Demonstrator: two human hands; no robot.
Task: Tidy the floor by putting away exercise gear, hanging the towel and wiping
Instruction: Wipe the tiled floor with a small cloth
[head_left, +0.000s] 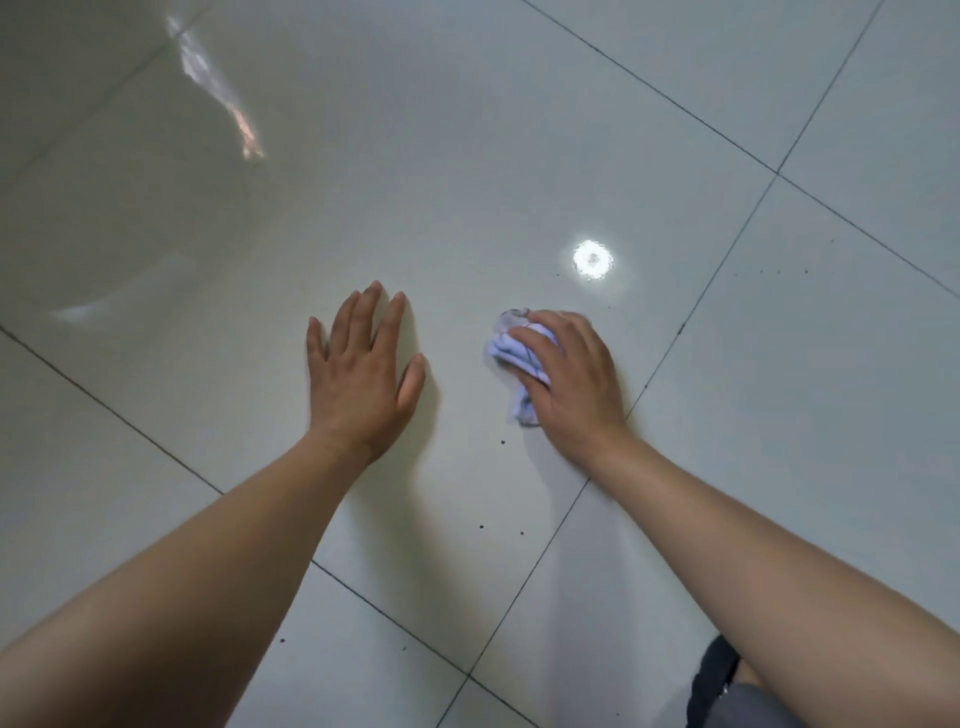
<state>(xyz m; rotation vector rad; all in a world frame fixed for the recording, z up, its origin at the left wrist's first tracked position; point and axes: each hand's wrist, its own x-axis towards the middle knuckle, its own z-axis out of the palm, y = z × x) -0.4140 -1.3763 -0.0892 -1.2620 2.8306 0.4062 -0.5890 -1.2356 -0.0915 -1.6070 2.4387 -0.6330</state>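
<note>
A small crumpled pale blue-white cloth lies on the glossy pale tiled floor. My right hand lies over the cloth and grips it against the tile, its fingers curled across the top. To the left of it, my left hand rests flat on the floor with fingers spread and straight, holding nothing. Both forearms reach in from the bottom of the view.
Dark grout lines cross the floor. Small dark specks dot the tiles near my right hand and further right. A ceiling light reflects as a bright spot beyond the cloth. Grey clothing shows at the bottom right.
</note>
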